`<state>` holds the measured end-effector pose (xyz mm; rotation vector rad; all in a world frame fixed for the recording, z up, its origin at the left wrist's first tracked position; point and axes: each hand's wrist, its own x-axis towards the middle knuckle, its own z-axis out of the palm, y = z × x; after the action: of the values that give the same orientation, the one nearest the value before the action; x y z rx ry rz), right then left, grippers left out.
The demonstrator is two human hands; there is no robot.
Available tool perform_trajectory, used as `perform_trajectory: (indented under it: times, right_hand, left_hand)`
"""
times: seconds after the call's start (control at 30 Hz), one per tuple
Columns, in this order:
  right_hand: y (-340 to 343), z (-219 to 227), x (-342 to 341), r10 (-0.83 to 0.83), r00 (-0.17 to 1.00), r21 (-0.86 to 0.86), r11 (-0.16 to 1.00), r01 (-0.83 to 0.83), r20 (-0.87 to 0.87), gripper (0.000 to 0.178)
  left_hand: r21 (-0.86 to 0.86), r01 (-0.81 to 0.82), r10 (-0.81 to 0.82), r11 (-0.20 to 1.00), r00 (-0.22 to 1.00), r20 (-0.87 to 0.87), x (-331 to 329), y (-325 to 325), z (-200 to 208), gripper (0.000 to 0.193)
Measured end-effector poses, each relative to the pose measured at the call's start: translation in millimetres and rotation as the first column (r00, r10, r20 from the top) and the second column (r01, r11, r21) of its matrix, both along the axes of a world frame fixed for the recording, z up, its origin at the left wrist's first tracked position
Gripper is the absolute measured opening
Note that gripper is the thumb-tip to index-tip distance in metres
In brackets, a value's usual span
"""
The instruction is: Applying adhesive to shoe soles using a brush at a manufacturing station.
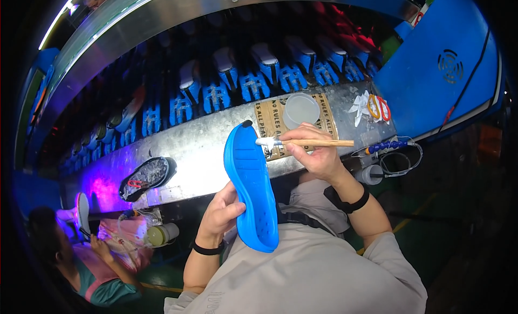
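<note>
- In the left hand (223,210), thumb pressed on the rim and fingers behind, a blue sole (252,179) is gripped lengthwise.
- Right of that grip, the right hand (319,156) pinches a wooden-handled brush (337,143), its white bristles at the sole's edge.
- Just beyond the right hand, a round translucent tub (301,111) stands on a cardboard sheet (263,114); its contents cannot be made out.
- Right of the right hand, by the bench (202,173) edge, a pale cup (371,175); its inside is unclear.
- Left of the left hand, near a co-worker (113,279), a pot (156,236) shows a yellowish-green face, lid or contents.
- Around the tub, dark capitals run in rows across the cardboard sheet.
</note>
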<state>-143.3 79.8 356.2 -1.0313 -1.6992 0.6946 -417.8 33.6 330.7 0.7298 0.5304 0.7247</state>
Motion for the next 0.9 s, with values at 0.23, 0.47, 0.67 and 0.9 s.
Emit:
perform_trajectory:
  times: [0.23,0.47,0.67,0.9]
  right_hand:
    - [-8.8,0.0,-2.3,0.147,0.988,0.018,0.989,-0.148,0.049,0.014]
    - [-20.3,11.8,0.3,0.264,0.962,-0.050,0.964,-0.261,0.069,0.011]
    - [-26.0,16.3,-3.7,0.309,0.949,-0.046,0.951,-0.307,0.054,0.009]
    - [-34.5,17.4,-5.1,0.344,0.939,-0.075,0.937,-0.341,0.030,0.009]
  left_hand:
    - [0.026,-0.019,0.020,0.999,0.998,-0.056,-4.4,6.6,7.0,0.083]
    - [0.079,-0.048,0.050,0.996,0.998,-0.025,-7.8,8.7,3.1,0.076]
    - [0.090,-0.069,0.074,0.994,0.996,-0.043,-11.1,9.6,-2.7,0.077]
    - [0.112,-0.069,0.076,0.991,0.995,-0.060,-13.9,11.4,-7.1,0.076]
